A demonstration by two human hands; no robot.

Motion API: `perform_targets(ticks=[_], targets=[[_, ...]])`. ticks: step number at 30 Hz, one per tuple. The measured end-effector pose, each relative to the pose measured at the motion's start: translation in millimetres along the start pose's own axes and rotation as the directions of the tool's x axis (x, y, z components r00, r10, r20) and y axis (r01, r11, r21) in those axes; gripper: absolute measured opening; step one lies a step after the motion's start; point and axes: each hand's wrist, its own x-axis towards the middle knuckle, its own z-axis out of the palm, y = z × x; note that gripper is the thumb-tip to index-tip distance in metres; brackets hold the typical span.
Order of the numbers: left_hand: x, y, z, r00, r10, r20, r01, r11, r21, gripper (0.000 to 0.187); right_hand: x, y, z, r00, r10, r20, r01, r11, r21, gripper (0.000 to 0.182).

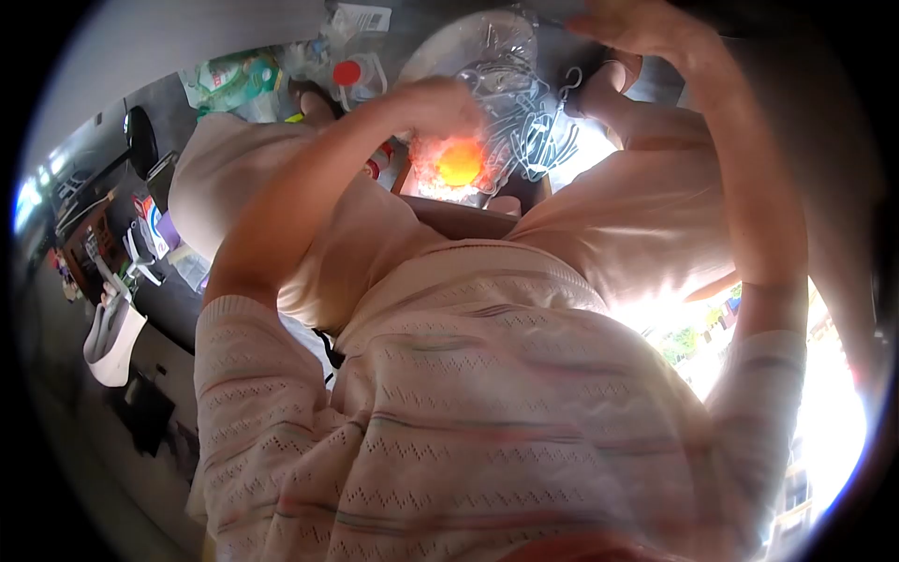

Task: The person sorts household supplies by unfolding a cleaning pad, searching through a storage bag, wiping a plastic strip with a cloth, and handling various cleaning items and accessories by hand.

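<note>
My left hand [448, 110] is smeared by motion over an open box [459, 217] between my knees, its fingers not clear. Right below it lies a red patch with a bright orange-yellow spot [459, 167]. To its right is a cluster of pale blue-grey clothes hangers [543, 145], one hook pointing up. Behind these spreads a clear plastic bag [501, 42]. My right hand [632, 26] is raised at the top edge, beyond my right knee, fingers stretched toward the left with nothing seen in them.
A clear plastic bottle with a red cap [346, 73] and a green-and-white packet [229, 82] lie near my left foot. A white label [361, 19] is at the top. On the left stand a dark table with small items and a white curved object [114, 342]. Strong light comes from the right.
</note>
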Motion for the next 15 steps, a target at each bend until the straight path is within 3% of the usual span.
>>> perform_targets(ticks=[1,4,8,11,13,15], targets=[[6,-10,21,0.997,0.003,0.081,-0.028,0.947,0.321,0.029,1,-6,-7,0.999,0.021,0.047,-0.019,0.999,-0.031,0.041],[26,-63,74,0.947,-0.307,0.092,0.282,0.936,0.212,0.038,3,-10,-8,0.989,-0.090,-0.118,0.077,0.992,-0.104,0.043],[51,-105,130,0.887,-0.393,-0.241,0.414,0.909,0.040,0.037,6,-17,-13,0.992,-0.052,-0.113,0.055,0.998,0.032,0.044],[70,-123,149,0.833,-0.440,-0.336,0.445,0.893,-0.067,0.037,10,-13,-11,0.986,-0.099,-0.135,0.097,0.995,-0.017,0.044],[69,-114,144,0.856,-0.466,-0.225,0.454,0.885,-0.103,0.035,12,-15,-10,0.986,-0.099,-0.132,0.093,0.994,-0.049,0.042],[41,-74,112,0.901,-0.380,-0.210,0.316,0.905,-0.284,0.034,11,-27,-21,0.997,-0.046,-0.062,0.045,0.999,-0.012,0.040]])
